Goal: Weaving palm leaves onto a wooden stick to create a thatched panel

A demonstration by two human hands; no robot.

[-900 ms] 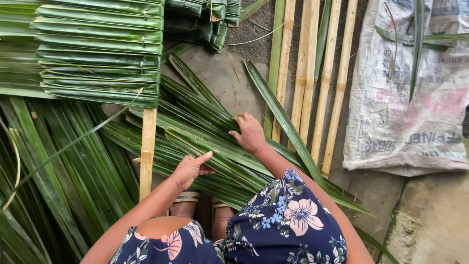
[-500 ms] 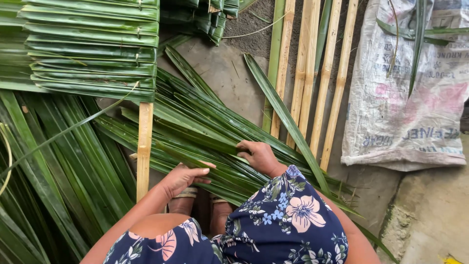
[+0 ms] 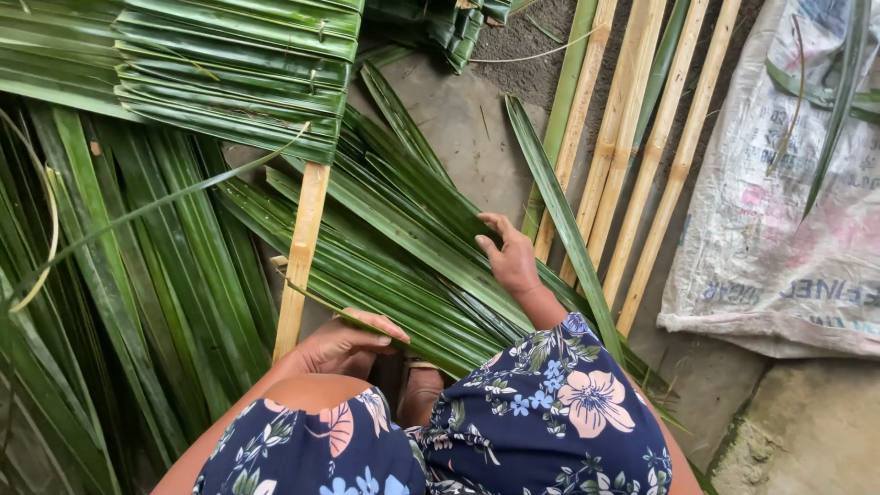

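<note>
Head view: right hand (image 3: 511,261) has moved back up, fingers spread flat on the long green palm leaves (image 3: 412,247); left hand (image 3: 346,344) now pinches one leaf strip.

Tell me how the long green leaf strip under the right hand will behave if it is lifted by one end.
The leaf strip under the right hand is long, thin and narrow, so it would probably droop and bend rather than stay straight. It looks light for its length. Its glossy surface may be somewhat slippery, unlike the stiff bamboo slats beside it.
</note>
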